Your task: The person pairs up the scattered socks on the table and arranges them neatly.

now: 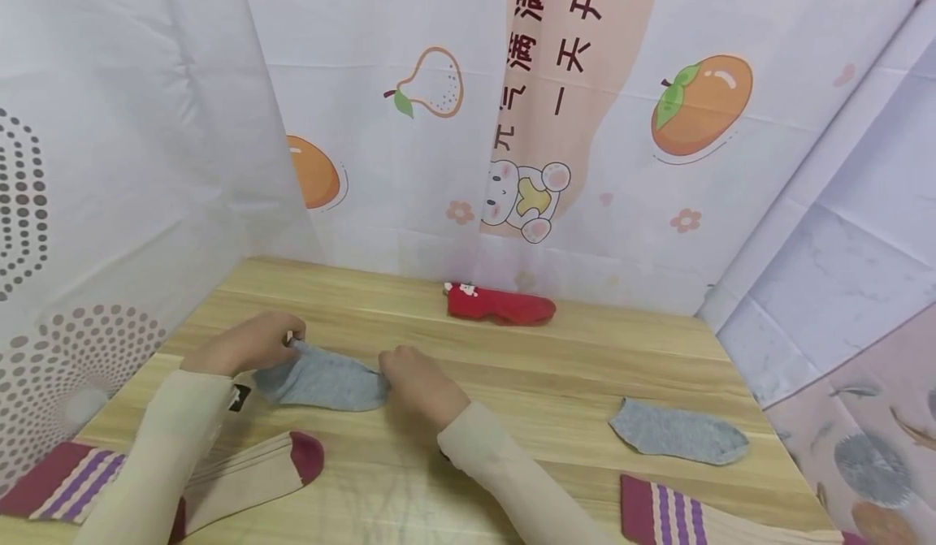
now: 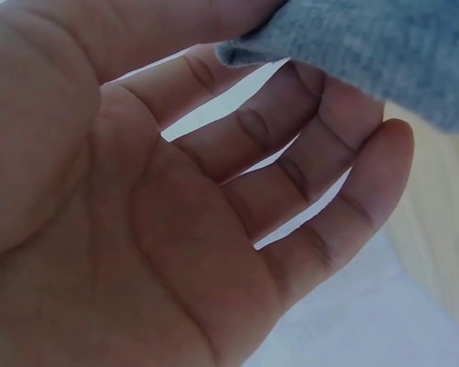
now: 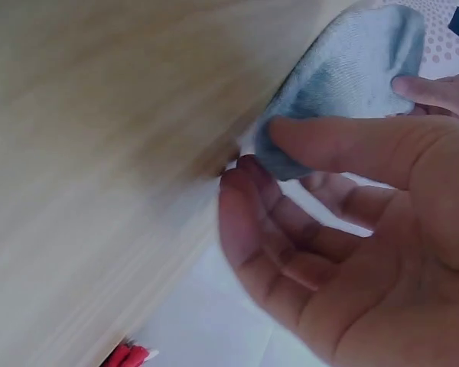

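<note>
A short grey sock (image 1: pixel 329 378) stretches between both hands over the left half of the table. At its opening, the left hand (image 1: pixel 256 343) pinches the cuff, and the left wrist view shows the ribbed grey edge (image 2: pixel 352 46) between thumb and fingers. The right hand (image 1: pixel 420 382) holds the toe end; in the right wrist view its thumb presses on the grey sock (image 3: pixel 344 76) with fingers beneath. A second grey sock (image 1: pixel 680 431) lies flat on the right side of the table.
A red sock (image 1: pixel 500 304) lies at the table's back edge by the printed curtain (image 1: pixel 409 171). One cream and maroon striped sock (image 1: pixel 249 476) lies front left, partly under the left sleeve; another (image 1: pixel 731 521) lies front right.
</note>
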Demonstrator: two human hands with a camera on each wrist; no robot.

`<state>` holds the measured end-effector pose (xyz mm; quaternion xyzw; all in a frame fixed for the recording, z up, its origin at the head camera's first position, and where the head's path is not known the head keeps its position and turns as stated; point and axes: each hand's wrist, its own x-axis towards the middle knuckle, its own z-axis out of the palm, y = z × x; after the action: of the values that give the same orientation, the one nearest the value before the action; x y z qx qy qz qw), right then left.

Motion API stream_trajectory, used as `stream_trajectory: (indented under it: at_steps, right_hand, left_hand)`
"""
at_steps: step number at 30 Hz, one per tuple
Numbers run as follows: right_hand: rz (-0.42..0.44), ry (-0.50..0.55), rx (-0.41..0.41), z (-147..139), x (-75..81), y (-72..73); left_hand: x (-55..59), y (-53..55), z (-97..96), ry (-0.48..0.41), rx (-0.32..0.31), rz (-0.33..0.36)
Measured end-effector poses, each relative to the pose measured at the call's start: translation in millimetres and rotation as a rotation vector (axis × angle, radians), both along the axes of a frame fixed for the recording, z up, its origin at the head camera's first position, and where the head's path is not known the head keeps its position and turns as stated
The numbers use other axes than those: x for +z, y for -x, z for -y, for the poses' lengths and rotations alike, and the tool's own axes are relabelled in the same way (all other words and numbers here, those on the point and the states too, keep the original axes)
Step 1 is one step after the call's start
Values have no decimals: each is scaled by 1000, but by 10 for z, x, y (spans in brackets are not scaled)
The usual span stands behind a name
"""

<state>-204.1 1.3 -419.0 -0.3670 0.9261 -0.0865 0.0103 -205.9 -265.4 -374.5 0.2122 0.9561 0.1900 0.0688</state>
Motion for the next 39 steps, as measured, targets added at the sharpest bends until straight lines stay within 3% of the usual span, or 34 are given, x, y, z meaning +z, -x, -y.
stream_trajectory:
  at_steps: [4, 8, 12, 19, 25, 31, 35, 39]
  right_hand:
    - [27, 105, 27, -31, 11, 68]
    - [136, 221, 54, -79, 54, 145]
    - [210, 269, 46, -171, 113, 187]
    - [192, 283, -35, -486, 138, 198]
    - [143, 350, -2, -759, 130, 170]
    - [151, 390, 73, -1029, 112, 79]
    - [189, 402, 43, -1210, 99, -36]
    - [206, 398, -12, -1385, 92, -149]
  left_hand:
    - [52, -47, -30, 5, 7, -4]
    - [82, -79, -57, -4, 14, 11]
    - [81, -84, -82, -3, 19, 8]
    - [70, -78, -141, -15, 15, 21]
    - [10, -26, -288, -25, -65, -34]
    - [-52, -48, -480, -51, -113, 23]
    - [-29, -94, -576, -79, -130, 38]
    - [8, -115, -681, -97, -184, 9]
